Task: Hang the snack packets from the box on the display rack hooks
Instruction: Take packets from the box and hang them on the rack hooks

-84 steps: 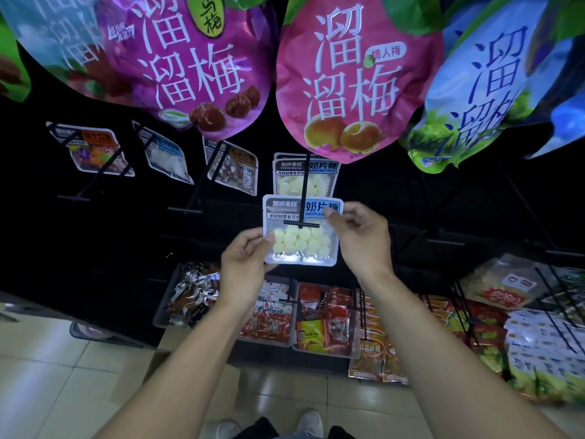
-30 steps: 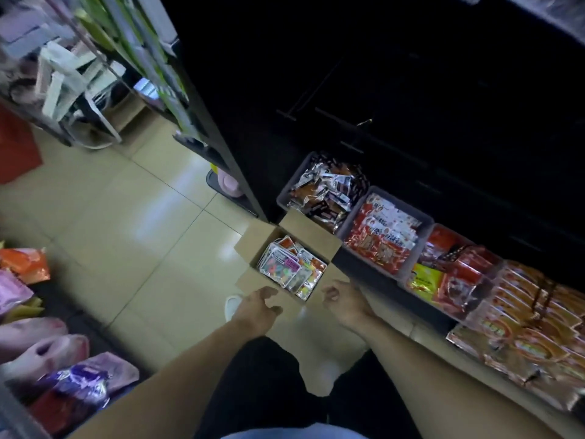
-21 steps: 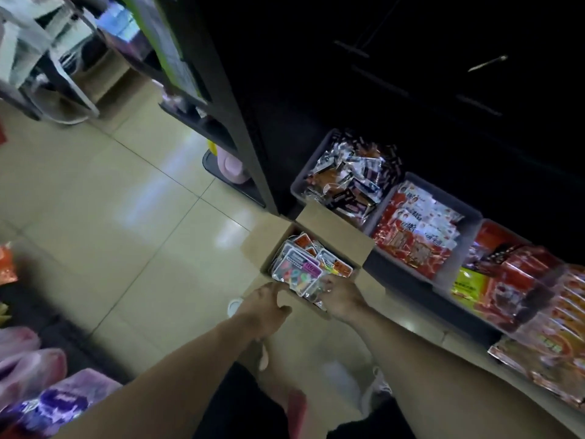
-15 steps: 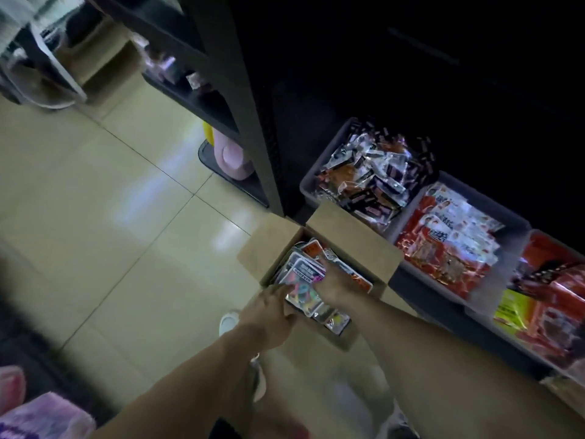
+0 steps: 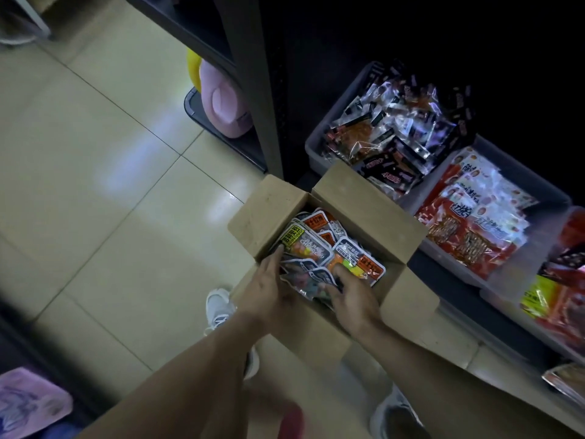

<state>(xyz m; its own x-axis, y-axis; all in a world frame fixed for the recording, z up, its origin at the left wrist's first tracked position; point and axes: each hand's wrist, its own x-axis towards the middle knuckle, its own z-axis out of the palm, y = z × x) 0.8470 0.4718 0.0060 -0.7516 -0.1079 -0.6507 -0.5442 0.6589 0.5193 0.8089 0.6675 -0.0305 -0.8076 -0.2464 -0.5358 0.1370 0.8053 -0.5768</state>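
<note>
Down by the floor tiles (image 5: 104, 172) now, and at about nine o'clock from the carton a pink soft toy (image 5: 223, 103) sits on a low shelf. Dead centre, the cardboard box (image 5: 364, 213) stands flaps open on the floor, and both hands are in it. The left hand (image 5: 269, 288) lies along the box's seven o'clock edge, fingers spread flat against the snack packets (image 5: 329, 251), not closed on any that I can see. The right hand (image 5: 351, 296), at five o'clock, has its fingers loosely curled over the pile; whether it has pinched one, I cannot tell. The packets look flat, glossy and slippery, clear windows showing coloured sweets, with yellow and orange header labels, overlapping like fanned cards. My judgement: the smart play is to peel one off the top by its header end, steady the stack with the other hand, and keep the hang hole uppermost for the hook. Over at two and three o'clock, grey bins (image 5: 323, 144) of other snacks line the dark rack base.
</note>
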